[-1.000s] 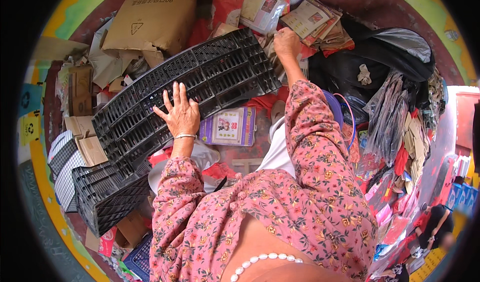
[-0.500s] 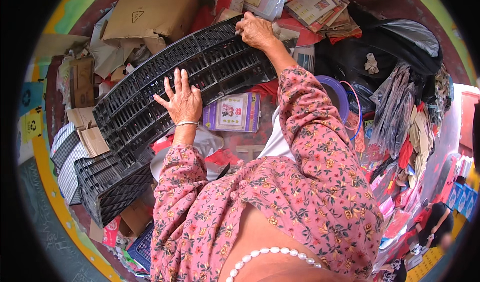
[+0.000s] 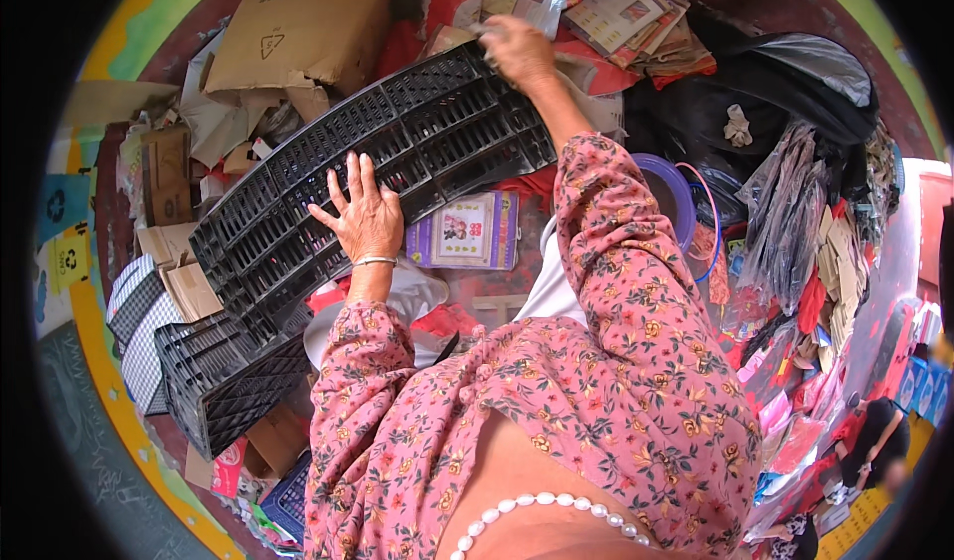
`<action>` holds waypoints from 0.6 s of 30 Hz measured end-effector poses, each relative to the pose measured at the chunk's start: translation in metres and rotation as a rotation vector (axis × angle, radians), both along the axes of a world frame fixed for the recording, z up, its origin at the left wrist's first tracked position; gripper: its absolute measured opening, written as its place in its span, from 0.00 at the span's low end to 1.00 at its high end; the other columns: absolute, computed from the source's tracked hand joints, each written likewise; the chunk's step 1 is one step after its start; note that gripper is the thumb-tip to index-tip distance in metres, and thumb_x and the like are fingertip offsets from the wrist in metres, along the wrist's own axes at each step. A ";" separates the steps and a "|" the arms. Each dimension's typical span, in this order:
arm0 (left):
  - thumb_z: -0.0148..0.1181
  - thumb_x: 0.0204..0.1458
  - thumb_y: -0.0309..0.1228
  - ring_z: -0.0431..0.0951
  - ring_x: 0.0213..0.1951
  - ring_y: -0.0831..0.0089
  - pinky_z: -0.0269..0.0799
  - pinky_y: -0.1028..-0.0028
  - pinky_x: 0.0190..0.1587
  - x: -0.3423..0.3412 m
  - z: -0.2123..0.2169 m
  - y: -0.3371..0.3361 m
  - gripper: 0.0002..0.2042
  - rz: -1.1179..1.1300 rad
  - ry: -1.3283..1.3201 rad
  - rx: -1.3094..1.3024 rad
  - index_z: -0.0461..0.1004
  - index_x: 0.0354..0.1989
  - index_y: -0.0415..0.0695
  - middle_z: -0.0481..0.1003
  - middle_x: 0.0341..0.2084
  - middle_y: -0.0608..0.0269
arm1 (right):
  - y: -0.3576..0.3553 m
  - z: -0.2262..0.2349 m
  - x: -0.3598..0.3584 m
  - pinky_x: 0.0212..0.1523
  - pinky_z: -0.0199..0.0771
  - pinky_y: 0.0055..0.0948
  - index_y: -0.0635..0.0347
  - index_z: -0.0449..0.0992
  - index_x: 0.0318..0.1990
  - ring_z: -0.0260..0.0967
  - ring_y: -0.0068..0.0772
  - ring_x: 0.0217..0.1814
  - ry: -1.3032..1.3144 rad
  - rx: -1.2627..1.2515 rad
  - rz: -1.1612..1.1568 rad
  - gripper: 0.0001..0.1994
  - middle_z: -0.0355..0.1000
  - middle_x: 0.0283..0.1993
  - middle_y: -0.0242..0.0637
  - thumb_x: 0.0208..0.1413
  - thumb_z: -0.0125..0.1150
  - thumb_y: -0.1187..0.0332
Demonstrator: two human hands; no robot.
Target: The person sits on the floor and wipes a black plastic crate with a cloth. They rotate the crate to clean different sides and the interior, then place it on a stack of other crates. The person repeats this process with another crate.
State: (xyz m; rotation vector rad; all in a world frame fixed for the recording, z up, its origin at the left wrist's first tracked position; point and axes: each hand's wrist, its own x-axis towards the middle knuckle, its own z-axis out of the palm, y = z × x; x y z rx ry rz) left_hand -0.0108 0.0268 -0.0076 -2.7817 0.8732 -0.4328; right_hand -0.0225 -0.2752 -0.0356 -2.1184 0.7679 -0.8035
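A long black slatted plastic crate (image 3: 407,123) lies tilted across the space in front of me. My left hand (image 3: 368,217) rests flat on its near part, fingers spread, a bracelet at the wrist. At the crate's far right end is my right hand (image 3: 519,53), blurred, its fingers curled in around something small and pale that I cannot make out. Another black plastic section (image 3: 234,376) shows at the crate's lower left; whether it is one piece with the crate I cannot tell. Beyond the crate's near edge lies a purple-bordered flat box (image 3: 464,230) with a picture on it.
A big brown cardboard box (image 3: 298,28) stands behind the crate. Stacked papers (image 3: 631,13) and a black plastic bag (image 3: 715,103) are at the far right. A purple basin (image 3: 666,197), a pink hoop (image 3: 711,212) and clear plastic wrapping (image 3: 790,212) lie to the right.
My right hand has shifted slightly at the crate's far right end and is now blurred. The left hand stays spread on the crate, which has hardly moved.
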 end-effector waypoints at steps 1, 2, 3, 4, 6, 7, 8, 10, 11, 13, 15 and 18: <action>0.43 0.50 0.37 0.49 0.63 0.62 0.36 0.38 0.56 0.000 -0.001 0.001 0.25 -0.013 -0.007 -0.011 0.55 0.59 0.56 0.50 0.62 0.75 | 0.012 0.001 -0.004 0.41 0.71 0.35 0.44 0.73 0.43 0.71 0.35 0.44 0.133 -0.203 0.118 0.14 0.73 0.41 0.38 0.46 0.56 0.62; 0.43 0.50 0.37 0.49 0.62 0.62 0.37 0.37 0.56 0.000 -0.002 0.002 0.25 -0.027 -0.015 -0.023 0.56 0.59 0.55 0.51 0.62 0.74 | 0.015 -0.002 -0.004 0.42 0.71 0.38 0.44 0.74 0.43 0.69 0.36 0.46 0.160 -0.264 0.095 0.14 0.72 0.41 0.38 0.47 0.56 0.62; 0.44 0.49 0.37 0.50 0.62 0.62 0.37 0.37 0.55 0.000 -0.003 0.001 0.25 -0.046 -0.023 -0.040 0.57 0.59 0.54 0.52 0.61 0.74 | 0.017 -0.003 -0.005 0.43 0.70 0.40 0.44 0.74 0.42 0.68 0.38 0.48 0.188 -0.330 0.067 0.13 0.71 0.42 0.39 0.47 0.55 0.62; 0.44 0.49 0.38 0.50 0.62 0.61 0.37 0.36 0.55 0.002 -0.003 0.000 0.25 -0.052 -0.030 -0.040 0.57 0.59 0.54 0.52 0.61 0.74 | 0.018 -0.005 -0.006 0.44 0.70 0.42 0.44 0.74 0.42 0.67 0.39 0.49 0.215 -0.396 0.039 0.12 0.71 0.43 0.39 0.47 0.55 0.62; 0.43 0.50 0.38 0.49 0.62 0.63 0.35 0.37 0.56 0.004 0.000 -0.003 0.25 -0.026 -0.019 -0.011 0.55 0.60 0.56 0.50 0.62 0.76 | 0.002 -0.011 -0.010 0.40 0.71 0.43 0.50 0.75 0.38 0.70 0.46 0.44 0.383 -0.332 -0.051 0.10 0.72 0.38 0.43 0.47 0.53 0.64; 0.42 0.51 0.38 0.49 0.63 0.63 0.35 0.38 0.57 0.004 0.000 -0.004 0.25 -0.009 -0.012 -0.003 0.54 0.60 0.57 0.50 0.62 0.77 | -0.009 -0.009 -0.019 0.39 0.71 0.42 0.53 0.74 0.38 0.71 0.47 0.43 0.520 -0.266 -0.087 0.11 0.72 0.38 0.47 0.48 0.52 0.64; 0.42 0.51 0.38 0.49 0.63 0.63 0.35 0.38 0.57 0.003 -0.001 -0.002 0.25 0.002 -0.008 0.001 0.55 0.60 0.57 0.50 0.62 0.77 | -0.022 -0.012 -0.033 0.39 0.71 0.42 0.56 0.75 0.36 0.71 0.48 0.41 0.533 -0.149 -0.127 0.11 0.72 0.36 0.49 0.47 0.52 0.63; 0.42 0.51 0.38 0.49 0.63 0.63 0.35 0.37 0.56 0.003 -0.002 0.000 0.25 0.020 -0.004 0.013 0.55 0.60 0.56 0.50 0.62 0.76 | -0.032 -0.009 -0.042 0.38 0.71 0.42 0.58 0.75 0.33 0.72 0.50 0.38 0.423 -0.020 -0.230 0.12 0.73 0.33 0.50 0.44 0.52 0.61; 0.42 0.51 0.38 0.49 0.63 0.63 0.35 0.37 0.56 0.004 -0.002 0.001 0.25 0.031 -0.002 0.020 0.55 0.60 0.56 0.50 0.62 0.76 | -0.034 -0.009 -0.040 0.38 0.71 0.42 0.57 0.75 0.32 0.71 0.50 0.37 0.303 -0.009 -0.288 0.12 0.73 0.32 0.50 0.43 0.52 0.61; 0.42 0.51 0.38 0.48 0.63 0.63 0.35 0.38 0.57 0.004 -0.004 0.002 0.25 0.017 0.006 0.009 0.54 0.60 0.56 0.49 0.62 0.76 | -0.032 -0.001 -0.038 0.37 0.70 0.41 0.55 0.76 0.32 0.71 0.49 0.37 0.150 -0.006 -0.328 0.13 0.73 0.32 0.48 0.41 0.55 0.59; 0.42 0.51 0.38 0.48 0.63 0.63 0.35 0.38 0.57 0.005 -0.005 0.003 0.25 -0.003 -0.001 -0.008 0.54 0.60 0.56 0.49 0.63 0.76 | -0.022 0.010 -0.022 0.35 0.70 0.39 0.51 0.77 0.33 0.71 0.46 0.36 0.066 -0.020 -0.288 0.14 0.74 0.33 0.43 0.39 0.59 0.57; 0.42 0.51 0.37 0.48 0.63 0.63 0.35 0.38 0.57 0.004 -0.002 0.003 0.25 0.004 0.012 -0.008 0.54 0.60 0.56 0.49 0.62 0.76 | -0.007 -0.002 -0.004 0.40 0.69 0.37 0.50 0.76 0.36 0.70 0.45 0.40 0.011 -0.084 -0.100 0.13 0.73 0.36 0.42 0.40 0.59 0.59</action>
